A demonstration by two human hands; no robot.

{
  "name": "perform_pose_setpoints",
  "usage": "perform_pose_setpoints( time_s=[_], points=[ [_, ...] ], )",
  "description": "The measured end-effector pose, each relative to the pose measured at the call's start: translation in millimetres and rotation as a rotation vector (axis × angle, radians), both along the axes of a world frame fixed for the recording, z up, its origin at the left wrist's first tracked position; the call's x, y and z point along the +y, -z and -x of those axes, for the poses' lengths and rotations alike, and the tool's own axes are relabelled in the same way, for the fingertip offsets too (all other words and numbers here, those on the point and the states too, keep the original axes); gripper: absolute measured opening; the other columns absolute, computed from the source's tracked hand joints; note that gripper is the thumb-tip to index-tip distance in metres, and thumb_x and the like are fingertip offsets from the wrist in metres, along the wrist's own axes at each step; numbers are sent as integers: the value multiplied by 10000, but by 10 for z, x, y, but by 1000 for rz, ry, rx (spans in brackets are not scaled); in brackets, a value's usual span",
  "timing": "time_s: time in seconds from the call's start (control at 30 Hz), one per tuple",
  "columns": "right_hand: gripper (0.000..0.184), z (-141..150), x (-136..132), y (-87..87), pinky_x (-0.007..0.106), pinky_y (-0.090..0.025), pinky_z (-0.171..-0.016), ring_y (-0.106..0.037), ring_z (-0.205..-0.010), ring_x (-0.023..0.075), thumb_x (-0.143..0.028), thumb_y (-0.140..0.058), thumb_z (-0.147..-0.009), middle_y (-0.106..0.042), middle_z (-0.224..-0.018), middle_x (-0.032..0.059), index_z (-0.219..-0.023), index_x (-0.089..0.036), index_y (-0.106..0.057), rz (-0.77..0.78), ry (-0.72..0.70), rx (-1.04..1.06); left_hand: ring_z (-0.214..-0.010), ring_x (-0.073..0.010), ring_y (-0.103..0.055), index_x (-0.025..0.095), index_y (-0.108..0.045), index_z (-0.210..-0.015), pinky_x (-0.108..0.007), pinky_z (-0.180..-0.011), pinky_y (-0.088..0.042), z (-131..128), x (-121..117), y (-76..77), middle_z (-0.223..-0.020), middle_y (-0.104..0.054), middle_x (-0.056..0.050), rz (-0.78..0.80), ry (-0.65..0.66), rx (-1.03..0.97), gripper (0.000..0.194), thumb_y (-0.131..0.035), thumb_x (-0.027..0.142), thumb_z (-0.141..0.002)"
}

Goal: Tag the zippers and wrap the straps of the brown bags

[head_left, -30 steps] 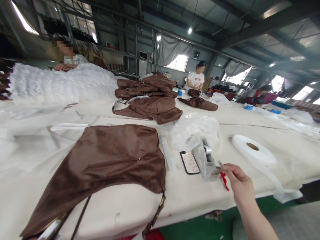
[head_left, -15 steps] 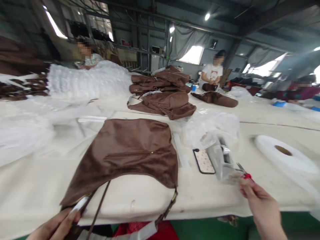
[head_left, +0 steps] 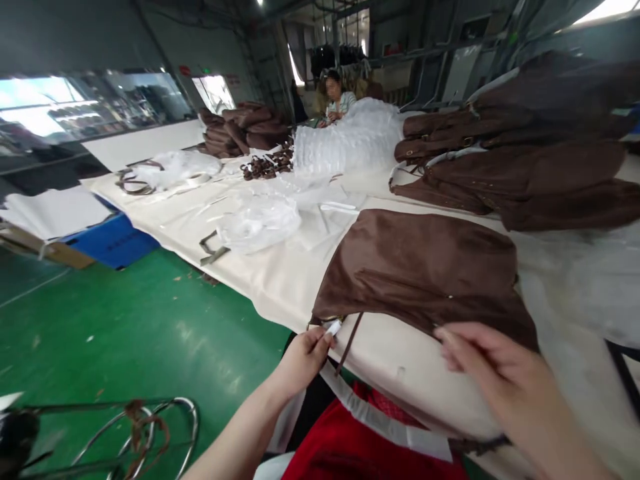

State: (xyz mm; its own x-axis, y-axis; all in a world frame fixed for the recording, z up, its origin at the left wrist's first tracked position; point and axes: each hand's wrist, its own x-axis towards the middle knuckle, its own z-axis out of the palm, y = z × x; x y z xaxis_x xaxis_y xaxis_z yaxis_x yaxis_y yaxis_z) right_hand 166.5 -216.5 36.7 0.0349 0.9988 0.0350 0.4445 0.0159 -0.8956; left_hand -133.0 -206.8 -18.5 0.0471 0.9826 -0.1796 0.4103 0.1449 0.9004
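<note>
A flat brown suede bag [head_left: 425, 273] lies on the cream-covered table [head_left: 280, 280] in front of me. My left hand [head_left: 303, 360] is closed in a pinch on the white-wrapped strap end [head_left: 333, 327] at the bag's near left corner. A thin brown strap [head_left: 350, 340] hangs down beside it. My right hand [head_left: 505, 387] hovers over the table edge by the bag's near right corner. Its fingers are smeared by motion, and I cannot see whether anything is in them.
A stack of brown bags [head_left: 525, 160] sits behind the flat bag. A white ruffled pile [head_left: 345, 143] and a crumpled plastic bag [head_left: 260, 223] lie further left. A person [head_left: 337, 100] works at the far end. A blue crate [head_left: 113, 243] and a chrome frame [head_left: 150, 427] stand on the green floor. Red cloth [head_left: 360, 447] hangs below the table edge.
My view has swung far to the left, so the tape dispenser, phone and white roll are out of sight. My left hand has come up to the bag's strap end. The right hand moved toward the bag.
</note>
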Motion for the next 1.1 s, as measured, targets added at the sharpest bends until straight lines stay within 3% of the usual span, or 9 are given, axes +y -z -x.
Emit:
perform_pose_setpoints(
  time_s=[0.1,0.23,0.33,0.4,0.57,0.8,0.97,1.1],
  points=[
    [269,773,381,-61,234,-508,-608,-634,-637,160,-441,-563,-855,-676,-710,33,-839,-196,-674,110,-332,206,-503,-108,-333,178,-547,-726,-212,-484,-296,-25,-20,52,-535,-365,47,-1,-18,-20,404,-444,534,-885],
    [288,1309,615,194,204,-385,-460,-499,-483,98,-448,-613,-792,-596,-597,-1,-761,-163,-634,305,-451,439,-576,-113,-383,168,-520,-719,-217,-539,-338,-39,-30,50,-627,-431,19,-33,0,6,368,-419,463,-915],
    [323,1358,625,382,189,-262,-405,-393,-428,61,-472,-651,-742,-536,-550,-30,-733,-151,-613,434,-452,545,-609,-115,-393,164,-499,-715,-223,-581,-358,-49,-48,20,-653,-436,13,-48,31,1,358,-399,431,-931],
    [317,1343,605,441,188,-242,-406,-372,-423,52,-461,-666,-730,-524,-549,-36,-716,-150,-607,468,-478,539,-620,-117,-400,164,-489,-724,-228,-600,-366,-60,-65,1,-664,-446,9,-57,40,1,360,-377,426,-944],
    [277,1344,570,501,197,-247,-394,-372,-399,58,-431,-623,-760,-534,-535,-36,-694,-164,-593,474,-546,444,-650,-125,-445,153,-536,-787,-236,-635,-384,-102,-104,-69,-709,-511,-13,-71,58,6,355,-373,417,-959],
    [260,1353,566,542,220,-377,-472,-500,-481,111,-397,-600,-772,-595,-544,-7,-664,-164,-641,359,-556,219,-654,-120,-430,147,-533,-800,-229,-616,-372,-66,-121,-155,-717,-489,-6,-28,82,-125,356,-398,442,-946],
    [239,1348,571,494,209,-401,-500,-535,-531,117,-343,-583,-784,-619,-573,-3,-641,-160,-640,325,-586,141,-494,-71,-283,160,-481,-724,-203,-463,-246,-82,-100,-37,-579,-358,51,114,-34,-312,429,-432,546,-906],
    [210,1273,608,423,180,-330,-389,-450,-419,70,-314,-545,-808,-608,-602,-11,-753,-149,-661,500,-685,158,-404,-45,-125,168,-477,-727,-185,-376,-96,-88,-60,-21,-490,-235,103,351,-106,-613,352,-521,487,-868]
  ],
)
